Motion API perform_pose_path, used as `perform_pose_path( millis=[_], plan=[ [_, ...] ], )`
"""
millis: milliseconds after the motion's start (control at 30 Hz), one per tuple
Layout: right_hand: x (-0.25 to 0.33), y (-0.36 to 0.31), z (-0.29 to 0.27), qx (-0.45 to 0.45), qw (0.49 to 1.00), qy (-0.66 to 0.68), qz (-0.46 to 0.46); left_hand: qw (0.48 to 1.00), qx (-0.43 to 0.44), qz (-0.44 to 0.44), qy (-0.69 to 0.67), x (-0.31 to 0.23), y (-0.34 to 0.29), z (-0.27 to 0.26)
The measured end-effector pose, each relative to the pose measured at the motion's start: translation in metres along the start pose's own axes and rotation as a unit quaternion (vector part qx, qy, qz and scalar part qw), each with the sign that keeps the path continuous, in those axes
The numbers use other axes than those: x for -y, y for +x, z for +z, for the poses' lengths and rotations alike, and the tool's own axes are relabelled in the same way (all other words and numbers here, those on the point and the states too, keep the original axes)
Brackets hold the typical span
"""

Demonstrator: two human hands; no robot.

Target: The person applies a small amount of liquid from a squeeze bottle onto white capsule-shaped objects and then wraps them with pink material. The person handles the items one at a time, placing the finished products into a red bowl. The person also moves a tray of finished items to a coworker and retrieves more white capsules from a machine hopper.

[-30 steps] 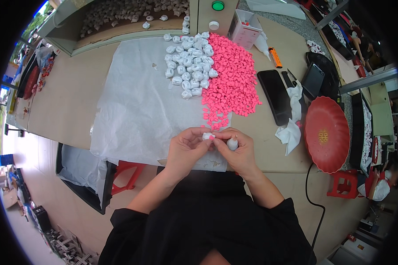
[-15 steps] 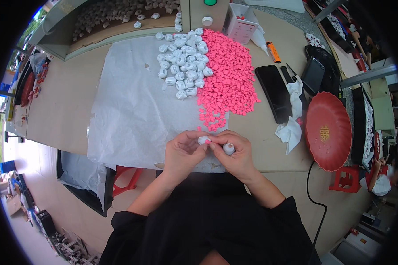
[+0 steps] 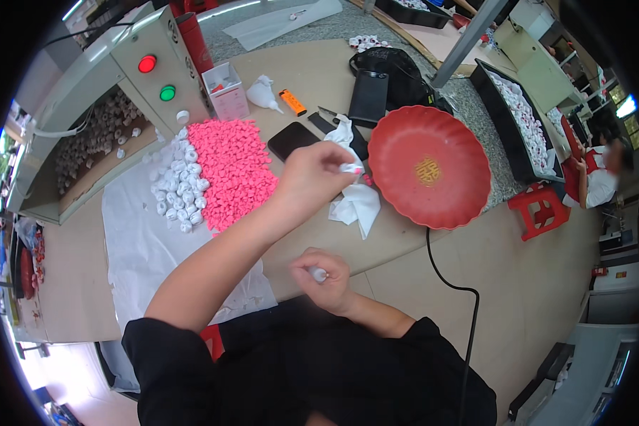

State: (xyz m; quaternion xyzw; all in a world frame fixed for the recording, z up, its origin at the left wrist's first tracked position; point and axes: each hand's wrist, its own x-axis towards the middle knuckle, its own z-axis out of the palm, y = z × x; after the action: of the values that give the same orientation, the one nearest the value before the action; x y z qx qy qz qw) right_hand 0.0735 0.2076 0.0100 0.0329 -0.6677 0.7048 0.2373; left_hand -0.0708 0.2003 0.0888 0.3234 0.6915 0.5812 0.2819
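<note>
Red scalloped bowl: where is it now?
In the head view, the red scalloped bowl is right of centre, just right of the crumpled white tissue and the left hand.

1) Red button (image 3: 147, 64) above green button (image 3: 167, 93) on a pale cabinet (image 3: 156, 39)
2) Orange oblong object (image 3: 292, 102)
3) Dark rectangular case (image 3: 368, 99) against a black bag (image 3: 408, 77)
4) Red stool (image 3: 527, 207) on the floor (image 3: 532, 284)
5) Curving black cable (image 3: 452, 286)

Smooth plastic dish (image 3: 454, 181), crumpled tissue (image 3: 357, 206), matt pink pieces (image 3: 227, 163)
</note>
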Motion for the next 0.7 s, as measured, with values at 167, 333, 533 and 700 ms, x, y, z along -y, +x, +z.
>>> perform_pose_path(
  millis=[167, 333, 533, 700],
  plan=[
    [-0.010, -0.009, -0.007, -0.028, 0.998, 0.036, 0.041, 0.933, -0.116, 0.142, 0.309, 0.023, 0.071, 0.046],
    [-0.014, -0.009, -0.008, -0.040, 0.997, 0.054, 0.024, 0.947, -0.011, -0.048, 0.319, 0.036, 0.110, 0.059],
    [-0.014, -0.009, -0.009, -0.039, 0.997, 0.060, 0.016, 0.986, 0.016, -0.121, 0.112, 0.011, 0.105, 0.044],
    [-0.018, -0.012, -0.010, -0.034, 0.997, 0.064, 0.017, 0.996, -0.053, -0.063, 0.020, -0.037, 0.021, -0.047]
  ],
)
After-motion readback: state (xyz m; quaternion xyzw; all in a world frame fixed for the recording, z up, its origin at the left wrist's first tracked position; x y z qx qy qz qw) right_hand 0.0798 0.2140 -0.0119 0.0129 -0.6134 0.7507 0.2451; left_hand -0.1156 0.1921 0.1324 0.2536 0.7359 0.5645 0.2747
